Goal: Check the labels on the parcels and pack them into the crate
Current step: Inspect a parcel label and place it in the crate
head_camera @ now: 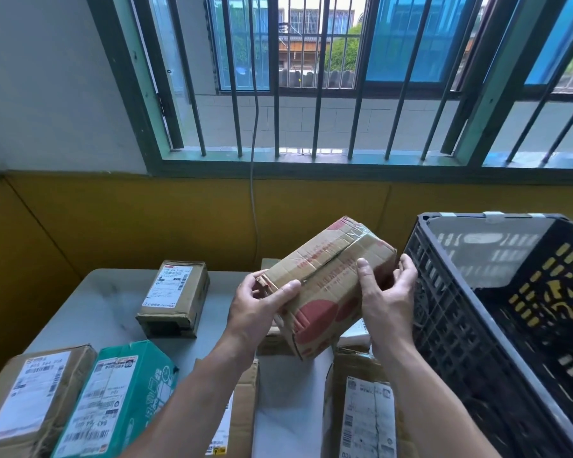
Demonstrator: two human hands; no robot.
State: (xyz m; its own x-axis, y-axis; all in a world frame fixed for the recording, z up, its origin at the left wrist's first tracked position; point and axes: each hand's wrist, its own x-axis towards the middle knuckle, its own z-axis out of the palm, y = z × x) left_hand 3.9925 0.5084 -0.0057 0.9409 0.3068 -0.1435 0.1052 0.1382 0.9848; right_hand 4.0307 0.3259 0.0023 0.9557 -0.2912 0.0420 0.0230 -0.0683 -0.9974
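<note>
Two bare hands hold a worn cardboard parcel [328, 282] above a grey tabletop [113, 302], just left of a black plastic crate [444, 309]. The parcel, brown with red print and red circles, is tilted, its taped seam turned up toward the camera. The left hand [258, 309] grips the near left corner, thumb pressed on the top face and fingers curled beneath. The right hand [387, 302] clasps the right side, thumb laid along the top and fingers wrapped round the far edge, close to the crate's lattice wall.

Other parcels lie on the tabletop. A small brown box [174, 295] with a white shipping label stands apart at the far left. A large brown parcel [30, 395] and a green parcel [123, 391] lie side by side at the near left, both labels facing up. A flat cardboard parcel [245, 401] is partly hidden by the left forearm, and a labelled parcel [364, 418] lies at the near right beside the crate.

Behind the tabletop a yellow wall panel [146, 219] runs under a barred window [311, 94], and a thin cable [253, 193] hangs down from it.
</note>
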